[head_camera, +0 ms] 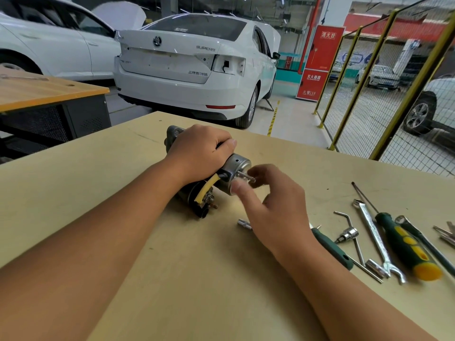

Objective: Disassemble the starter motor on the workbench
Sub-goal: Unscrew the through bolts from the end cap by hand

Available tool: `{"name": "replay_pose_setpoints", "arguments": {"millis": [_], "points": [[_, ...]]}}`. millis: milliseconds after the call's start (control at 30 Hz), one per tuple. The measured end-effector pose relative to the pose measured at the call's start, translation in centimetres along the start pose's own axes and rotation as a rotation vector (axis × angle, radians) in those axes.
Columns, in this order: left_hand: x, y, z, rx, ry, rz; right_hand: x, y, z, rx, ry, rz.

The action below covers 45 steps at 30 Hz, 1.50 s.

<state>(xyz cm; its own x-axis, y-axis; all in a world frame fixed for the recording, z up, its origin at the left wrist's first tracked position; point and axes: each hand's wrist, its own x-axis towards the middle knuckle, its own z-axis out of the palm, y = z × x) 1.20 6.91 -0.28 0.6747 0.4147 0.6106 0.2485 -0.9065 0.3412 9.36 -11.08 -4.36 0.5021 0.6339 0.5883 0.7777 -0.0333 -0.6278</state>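
The starter motor [209,173] lies under the left hand [200,153]; tools [384,244] lie right of the right hand [275,205].

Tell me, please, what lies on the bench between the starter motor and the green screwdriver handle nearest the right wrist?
In the head view, a small silver socket bit lies there, partly hidden by the right hand.

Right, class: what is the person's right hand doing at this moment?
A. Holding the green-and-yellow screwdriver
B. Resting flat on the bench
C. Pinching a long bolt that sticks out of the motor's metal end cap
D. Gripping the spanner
C: the right hand has its fingers pinched on the long bolt sticking out of the end cap of the starter motor, while the screwdriver and spanner lie untouched on the workbench.
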Motion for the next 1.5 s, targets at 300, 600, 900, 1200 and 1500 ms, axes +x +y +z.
{"name": "replay_pose_setpoints", "arguments": {"millis": [300, 600, 900, 1200, 1500], "points": [[0.02, -0.13, 0.0, 0.004, 0.001, 0.009, 0.11, 0.22, -0.13, 0.069, 0.025, -0.01], [0.06, -0.29, 0.1, 0.006, -0.005, 0.007, 0.1, 0.55, -0.19, 0.069, 0.014, 0.004], [0.12, -0.04, 0.06, 0.042, -0.017, 0.01, 0.15, 0.67, -0.15, 0.09, 0.048, 0.015], [-0.08, 0.17, -0.2, -0.004, -0.02, 0.004, 0.27, 0.7, -0.33, 0.041, 0.023, 0.065], [0.02, -0.06, 0.0, 0.008, -0.017, -0.006, 0.53, 0.86, -0.29, 0.077, 0.057, 0.062]]}}
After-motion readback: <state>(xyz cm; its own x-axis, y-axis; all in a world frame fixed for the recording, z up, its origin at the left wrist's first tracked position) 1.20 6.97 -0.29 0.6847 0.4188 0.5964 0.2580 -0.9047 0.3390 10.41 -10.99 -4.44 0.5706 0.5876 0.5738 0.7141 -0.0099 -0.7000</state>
